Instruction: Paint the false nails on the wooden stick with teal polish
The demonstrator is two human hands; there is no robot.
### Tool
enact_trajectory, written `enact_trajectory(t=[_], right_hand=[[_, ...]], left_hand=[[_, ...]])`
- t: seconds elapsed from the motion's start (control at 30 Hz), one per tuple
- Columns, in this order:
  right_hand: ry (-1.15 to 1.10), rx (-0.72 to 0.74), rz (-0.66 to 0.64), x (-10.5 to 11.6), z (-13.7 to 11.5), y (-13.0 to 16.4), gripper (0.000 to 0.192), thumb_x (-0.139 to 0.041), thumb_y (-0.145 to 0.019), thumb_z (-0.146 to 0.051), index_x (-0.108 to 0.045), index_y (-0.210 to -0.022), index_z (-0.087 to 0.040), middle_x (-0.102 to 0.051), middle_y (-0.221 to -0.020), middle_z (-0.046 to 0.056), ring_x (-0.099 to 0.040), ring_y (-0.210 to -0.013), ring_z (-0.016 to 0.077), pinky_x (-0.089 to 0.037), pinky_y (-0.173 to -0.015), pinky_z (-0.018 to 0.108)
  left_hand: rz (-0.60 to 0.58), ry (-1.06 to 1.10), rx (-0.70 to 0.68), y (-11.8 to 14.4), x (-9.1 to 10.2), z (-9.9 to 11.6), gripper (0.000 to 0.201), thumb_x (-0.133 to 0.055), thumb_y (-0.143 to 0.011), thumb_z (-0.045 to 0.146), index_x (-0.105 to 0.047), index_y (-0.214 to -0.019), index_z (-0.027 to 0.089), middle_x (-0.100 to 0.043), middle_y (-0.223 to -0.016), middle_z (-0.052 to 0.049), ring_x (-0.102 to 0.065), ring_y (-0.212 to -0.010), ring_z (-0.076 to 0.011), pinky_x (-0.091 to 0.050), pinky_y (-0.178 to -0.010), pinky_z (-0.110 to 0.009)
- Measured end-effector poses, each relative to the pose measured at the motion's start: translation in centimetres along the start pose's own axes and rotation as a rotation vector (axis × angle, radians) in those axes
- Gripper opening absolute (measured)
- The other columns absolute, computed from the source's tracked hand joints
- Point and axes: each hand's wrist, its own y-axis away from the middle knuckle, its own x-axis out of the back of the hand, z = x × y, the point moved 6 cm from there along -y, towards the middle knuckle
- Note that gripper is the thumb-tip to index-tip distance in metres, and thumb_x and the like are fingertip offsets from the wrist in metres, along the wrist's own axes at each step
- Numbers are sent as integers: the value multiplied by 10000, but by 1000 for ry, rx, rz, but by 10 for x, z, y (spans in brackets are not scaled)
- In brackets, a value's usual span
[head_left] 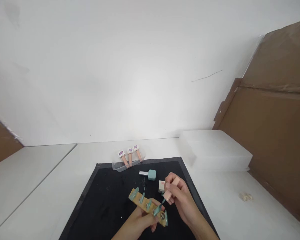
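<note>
My left hand [141, 220] is closed around a yellowish nail display strip [145, 203], held tilted above the black mat. Several green false nails [149, 204] stand along it. My right hand [183, 201] pinches the pink cap of a nail polish brush [167, 195]. The bristle end reaches one of the green nails near the strip's right end and appears to touch it. Partly behind my right fingers is a small white bottle [161, 185]. Farther back, a teal nail polish bottle [152, 175] with a silver cap lies on its side.
A clear shallow tray [118, 167] at the mat's back edge holds three pink-handled bottles with white labelled bases [130, 150]. At right stand a translucent plastic box [217, 150] and some small pale pieces [246, 196]. A white wall and brown cardboard [275, 110] border the table.
</note>
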Motion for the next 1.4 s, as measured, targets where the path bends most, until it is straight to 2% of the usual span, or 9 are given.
enact_trajectory(t=[0.27, 0.77, 1.17, 1.4], right_hand=[[-48, 13, -37, -2, 1, 0, 304, -514, -830, -370, -460, -613, -163, -395, -472, -62, -287, -387, 53, -233, -393, 183], [-48, 7, -45, -3, 3, -1, 300, -514, -828, -370, -471, -618, -161, -364, -462, -69, -265, -383, 52, -227, -387, 180], [-10, 5, -14, 1, 2, -3, 309, -501, -839, -371, -470, -613, -163, -353, -424, -76, -278, -375, 57, -226, -389, 183], [-34, -9, -2, 2, 5, -4, 343, -481, -836, -419, -488, -610, -161, -333, -429, -76, -279, -376, 62, -238, -387, 185]], left_hand=[[10, -18, 12, 4, -3, 8, 283, -649, -561, 248, -587, -810, 129, -525, -590, 25, -401, -471, -73, -325, -515, -242], [44, -36, 57, 18, -13, 27, 236, -604, -594, 198, -582, -820, 134, -489, -597, 33, -391, -534, -89, -320, -568, -250], [27, -30, 27, 11, -6, 15, 286, -631, -569, 229, -583, -831, 126, -539, -627, 12, -404, -500, -82, -330, -544, -255], [100, -33, 60, 19, -10, 23, 273, -598, -572, 184, -595, -839, 124, -534, -626, 17, -416, -536, -91, -344, -571, -256]])
